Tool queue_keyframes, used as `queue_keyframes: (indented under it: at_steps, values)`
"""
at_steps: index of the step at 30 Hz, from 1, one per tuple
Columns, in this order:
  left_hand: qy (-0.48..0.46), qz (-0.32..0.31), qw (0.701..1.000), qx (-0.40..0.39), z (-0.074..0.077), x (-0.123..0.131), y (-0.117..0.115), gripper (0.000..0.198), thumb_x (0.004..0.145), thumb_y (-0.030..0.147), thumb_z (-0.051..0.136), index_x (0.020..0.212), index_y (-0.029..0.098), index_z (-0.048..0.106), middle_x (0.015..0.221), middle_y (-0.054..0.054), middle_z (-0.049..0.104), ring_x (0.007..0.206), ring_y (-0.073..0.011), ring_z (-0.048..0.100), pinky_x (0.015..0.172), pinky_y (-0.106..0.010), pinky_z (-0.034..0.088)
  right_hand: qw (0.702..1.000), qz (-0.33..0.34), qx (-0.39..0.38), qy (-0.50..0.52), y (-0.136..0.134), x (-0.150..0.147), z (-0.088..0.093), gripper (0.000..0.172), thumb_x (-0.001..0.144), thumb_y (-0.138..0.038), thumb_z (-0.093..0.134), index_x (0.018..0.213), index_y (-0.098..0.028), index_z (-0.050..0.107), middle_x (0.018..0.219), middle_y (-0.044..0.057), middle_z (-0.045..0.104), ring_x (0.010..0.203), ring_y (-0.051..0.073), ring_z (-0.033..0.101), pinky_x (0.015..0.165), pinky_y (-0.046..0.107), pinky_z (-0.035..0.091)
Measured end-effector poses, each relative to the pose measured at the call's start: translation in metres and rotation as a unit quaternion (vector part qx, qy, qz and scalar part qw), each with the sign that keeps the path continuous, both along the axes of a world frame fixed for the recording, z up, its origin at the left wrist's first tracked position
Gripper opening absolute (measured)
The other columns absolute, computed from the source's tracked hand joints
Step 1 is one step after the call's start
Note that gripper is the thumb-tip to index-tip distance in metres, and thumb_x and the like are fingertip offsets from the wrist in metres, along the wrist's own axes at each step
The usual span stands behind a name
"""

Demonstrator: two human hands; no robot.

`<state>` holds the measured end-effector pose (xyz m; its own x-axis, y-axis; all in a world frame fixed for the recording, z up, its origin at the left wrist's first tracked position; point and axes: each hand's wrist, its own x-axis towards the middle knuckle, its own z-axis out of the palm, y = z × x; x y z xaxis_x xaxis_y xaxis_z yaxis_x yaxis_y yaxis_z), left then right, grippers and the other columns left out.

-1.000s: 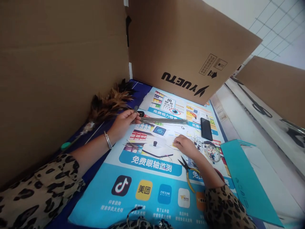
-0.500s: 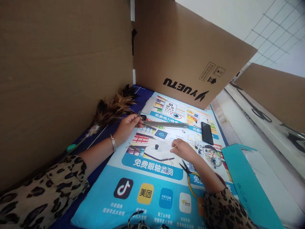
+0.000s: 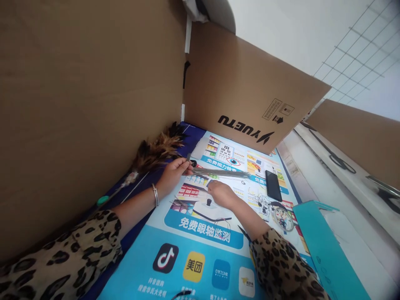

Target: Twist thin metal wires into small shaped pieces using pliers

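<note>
My left hand (image 3: 176,171) is closed in a pinch, with a small flat grey strip (image 3: 189,157) sticking up from its fingertips. From beside those fingers a bundle of thin grey wires (image 3: 221,172) stretches to the right across the printed cloth. A small black object (image 3: 193,163) sits just behind the fingertips. My right hand (image 3: 220,193) is closed just in front of the bundle; whatever its fingers hold is too small to make out. The pliers' dark tip (image 3: 243,232) shows beside my right sleeve, which hides most of the tool.
A black phone (image 3: 273,185) lies at the right, with a tangle of fine wires (image 3: 264,204) and a round clear-rimmed dish (image 3: 283,218) nearer. A teal box (image 3: 325,250) stands right. Cardboard panels (image 3: 243,91) wall the left and back; a feather duster (image 3: 159,148) lies left.
My right hand has moved left, closer to my left hand and the wire bundle. My right sleeve now covers most of the pliers. The left hand keeps its pinch; the view has shifted slightly.
</note>
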<state>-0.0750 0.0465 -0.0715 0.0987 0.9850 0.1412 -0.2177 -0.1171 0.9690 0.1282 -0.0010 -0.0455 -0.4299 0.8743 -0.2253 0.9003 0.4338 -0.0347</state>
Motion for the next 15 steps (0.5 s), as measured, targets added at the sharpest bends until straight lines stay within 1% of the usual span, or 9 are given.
queue_keyframes:
  at_steps: [3,5,7,9,10,13,15]
  values:
    - [0.05,-0.011,0.999,0.017,0.001,-0.001,0.001,0.031,0.077,0.044,0.051,0.088,0.016,0.058,0.082,-0.004,0.064,0.073,-0.0151,0.06,0.074,-0.03,0.047,1.0,0.012,0.002,-0.006,0.009,-0.012,0.005,0.021,0.087,-0.031,0.041,0.095,-0.019,0.056,0.101,0.005,0.057,0.09,0.015,0.053,0.073,0.022,0.038]
    - [0.129,-0.009,0.99,0.053,-0.001,-0.003,0.004,0.03,0.077,0.043,0.049,0.089,0.018,0.061,0.088,-0.004,0.065,0.083,-0.0182,0.06,0.08,-0.032,0.045,1.0,0.007,0.007,-0.012,0.012,-0.008,0.01,0.023,0.086,-0.037,0.043,0.092,-0.022,0.057,0.1,0.003,0.057,0.089,0.014,0.054,0.071,0.021,0.038]
    - [0.224,-0.014,0.969,0.102,-0.005,-0.005,0.009,0.03,0.078,0.042,0.047,0.094,0.021,0.062,0.1,-0.005,0.064,0.095,-0.0208,0.057,0.088,-0.035,0.041,0.999,-0.018,0.022,-0.024,0.013,0.005,0.014,0.024,0.086,-0.039,0.042,0.094,-0.022,0.057,0.101,0.003,0.057,0.092,0.014,0.054,0.072,0.022,0.039]
    - [0.299,-0.038,0.942,0.15,-0.013,-0.007,0.015,0.029,0.079,0.04,0.045,0.096,0.023,0.062,0.113,-0.004,0.059,0.107,-0.0216,0.051,0.095,-0.036,0.036,0.996,-0.063,0.051,-0.042,0.013,0.023,0.017,0.023,0.088,-0.033,0.04,0.1,-0.019,0.055,0.104,0.007,0.055,0.097,0.017,0.052,0.075,0.026,0.039]
    - [0.325,-0.055,0.928,0.172,-0.016,-0.008,0.018,0.028,0.08,0.039,0.044,0.094,0.024,0.063,0.117,-0.004,0.057,0.111,-0.0213,0.048,0.098,-0.035,0.033,0.993,-0.088,0.065,-0.052,0.013,0.032,0.018,0.024,0.088,-0.029,0.039,0.104,-0.017,0.052,0.107,0.01,0.053,0.1,0.019,0.051,0.076,0.028,0.039]
    - [0.372,-0.092,0.896,0.224,-0.026,-0.01,0.024,0.027,0.08,0.036,0.043,0.09,0.023,0.065,0.118,-0.004,0.056,0.117,-0.0212,0.043,0.102,-0.036,0.029,0.982,-0.144,0.089,-0.079,0.019,0.05,0.015,0.029,0.087,-0.022,0.039,0.114,-0.013,0.045,0.108,0.016,0.051,0.102,0.022,0.05,0.077,0.031,0.04]
    - [0.393,-0.099,0.883,0.236,-0.028,-0.01,0.024,0.027,0.08,0.034,0.043,0.09,0.023,0.065,0.117,-0.005,0.057,0.117,-0.0217,0.043,0.101,-0.037,0.029,0.979,-0.161,0.092,-0.09,0.025,0.053,0.012,0.029,0.086,-0.017,0.038,0.115,-0.013,0.044,0.107,0.016,0.052,0.1,0.022,0.051,0.076,0.031,0.041]
